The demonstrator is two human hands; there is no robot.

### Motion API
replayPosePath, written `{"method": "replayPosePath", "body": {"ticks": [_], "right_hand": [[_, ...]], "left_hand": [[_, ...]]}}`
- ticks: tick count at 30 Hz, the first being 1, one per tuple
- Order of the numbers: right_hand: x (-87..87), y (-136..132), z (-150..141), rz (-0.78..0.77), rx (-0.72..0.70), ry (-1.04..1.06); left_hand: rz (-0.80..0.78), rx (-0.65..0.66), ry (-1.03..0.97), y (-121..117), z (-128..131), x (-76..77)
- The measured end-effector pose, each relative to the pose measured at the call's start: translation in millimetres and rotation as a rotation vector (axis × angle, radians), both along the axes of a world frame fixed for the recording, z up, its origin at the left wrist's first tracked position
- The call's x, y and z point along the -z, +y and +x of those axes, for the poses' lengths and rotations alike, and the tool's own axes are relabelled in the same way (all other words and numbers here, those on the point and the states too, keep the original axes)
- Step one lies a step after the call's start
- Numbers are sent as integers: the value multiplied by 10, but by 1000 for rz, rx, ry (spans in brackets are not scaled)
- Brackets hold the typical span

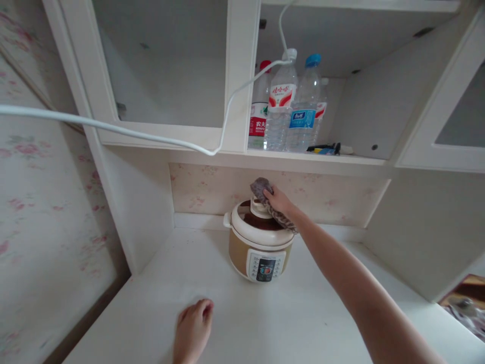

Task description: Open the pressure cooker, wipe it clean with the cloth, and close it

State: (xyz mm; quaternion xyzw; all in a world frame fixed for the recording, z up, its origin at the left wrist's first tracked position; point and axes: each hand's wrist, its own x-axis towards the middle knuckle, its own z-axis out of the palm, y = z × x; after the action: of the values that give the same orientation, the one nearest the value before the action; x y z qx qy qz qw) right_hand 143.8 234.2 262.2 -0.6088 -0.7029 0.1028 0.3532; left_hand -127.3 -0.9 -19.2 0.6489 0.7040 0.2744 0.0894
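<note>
An electric pressure cooker (237, 250) with a cream lid and gold-brown sides stands upright towards the back of the white counter, its control panel facing me. Over the lid's right side, by its handle, my right hand (280, 199) grips a crumpled grey-brown patterned cloth (261, 187). Part of the cloth hangs down along the lid's right edge. My left hand (194, 326) is at the counter's front, left of the cooker and apart from it. Its fingers are curled into a loose fist, and nothing shows in them.
Above the cooker, an open cabinet shelf holds several plastic bottles (280, 121) and small dark and yellow items (325, 149). A white cable (151, 136) crosses in front of the cabinet. Side panels (140, 202) flank the counter (303, 313). Floral wallpaper (30, 202) covers the left wall.
</note>
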Motion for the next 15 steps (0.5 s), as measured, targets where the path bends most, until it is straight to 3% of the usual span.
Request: {"method": "replayPosePath", "body": {"ticks": [3, 7, 11, 15], "right_hand": [[-11, -116, -490, 43, -192, -398], [206, -422, -950, 217, -393, -822], [379, -701, -1008, 334, -417, -839], [476, -1005, -754, 410, -437, -778]], "left_hand": [[25, -3, 6, 2, 5, -15], [42, 2, 17, 0, -8, -17], [84, 40, 35, -15, -36, 22], [106, 67, 42, -23, -55, 49]]}}
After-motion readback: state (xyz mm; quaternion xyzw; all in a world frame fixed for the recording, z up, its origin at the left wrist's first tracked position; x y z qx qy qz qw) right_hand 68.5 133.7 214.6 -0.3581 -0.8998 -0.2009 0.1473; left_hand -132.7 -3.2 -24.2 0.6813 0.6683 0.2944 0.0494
